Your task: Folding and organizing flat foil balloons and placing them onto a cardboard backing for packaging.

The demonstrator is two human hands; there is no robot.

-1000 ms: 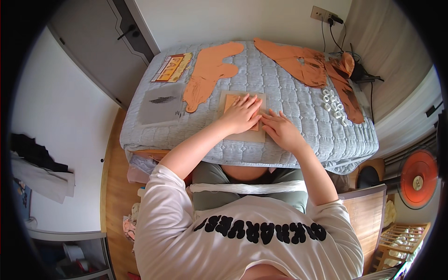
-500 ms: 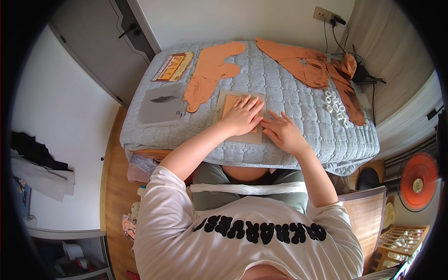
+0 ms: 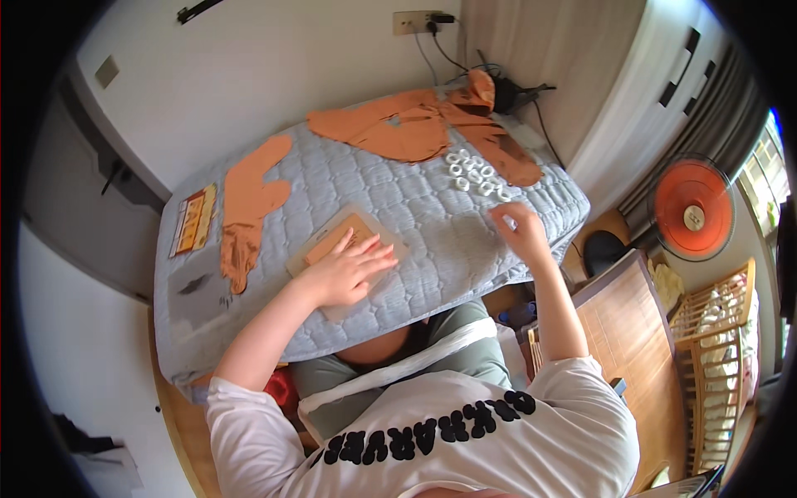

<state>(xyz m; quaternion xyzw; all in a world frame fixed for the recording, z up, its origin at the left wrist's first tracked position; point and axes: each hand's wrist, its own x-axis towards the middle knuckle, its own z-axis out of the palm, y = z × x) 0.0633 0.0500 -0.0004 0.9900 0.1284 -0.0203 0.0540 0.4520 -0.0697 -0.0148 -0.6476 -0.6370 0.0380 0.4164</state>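
Observation:
My left hand (image 3: 344, 267) lies flat, fingers spread, on a small orange piece (image 3: 334, 241) that rests on a pale board (image 3: 353, 253) on the grey quilted table cover (image 3: 415, 207). My right hand (image 3: 519, 232) is out to the right, fingers pinched around a small white ring just below a cluster of white rings (image 3: 477, 174). A long orange fabric piece (image 3: 249, 203) lies to the left of the board. More orange fabric pieces (image 3: 415, 129) lie along the far edge.
A printed card (image 3: 193, 220) and a grey sheet (image 3: 195, 295) lie at the table's left end. Cables and a wall socket (image 3: 419, 21) are at the back. An orange fan (image 3: 693, 217) stands at the right, a wooden board (image 3: 631, 332) and wooden rack (image 3: 722, 349) below it.
My right hand left the board and moved right to the white rings. My left hand stays pressed on the orange piece. The view has tilted, so the table appears turned.

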